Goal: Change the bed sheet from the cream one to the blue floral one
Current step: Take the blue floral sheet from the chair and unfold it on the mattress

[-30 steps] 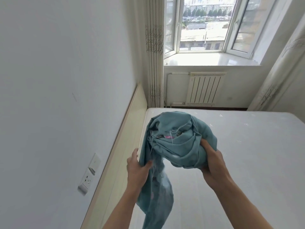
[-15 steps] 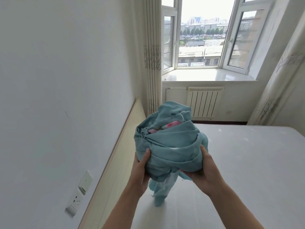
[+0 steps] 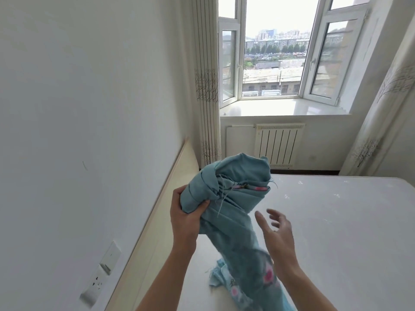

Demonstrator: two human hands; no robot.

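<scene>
Left hand [image 3: 187,217] grips blue floral sheet [image 3: 231,198]; right hand [image 3: 277,234] open, seemingly apart from it

teal sheet [image 3: 233,212], pink flowers; white mattress [image 3: 336,232]

A white wall [image 3: 78,108] runs along the left, carrying a light switch [image 3: 110,259] with a power socket [image 3: 95,286] just below it. A pale headboard [image 3: 161,212] lies against the wall's foot. At the far end a bay window [image 3: 272,61] stands with a sash swung open, city buildings beyond. Cream curtains [image 3: 207,86] printed with bare trees hang on both sides, and a white radiator [image 3: 278,144] sits under the sill [image 3: 280,107]
</scene>
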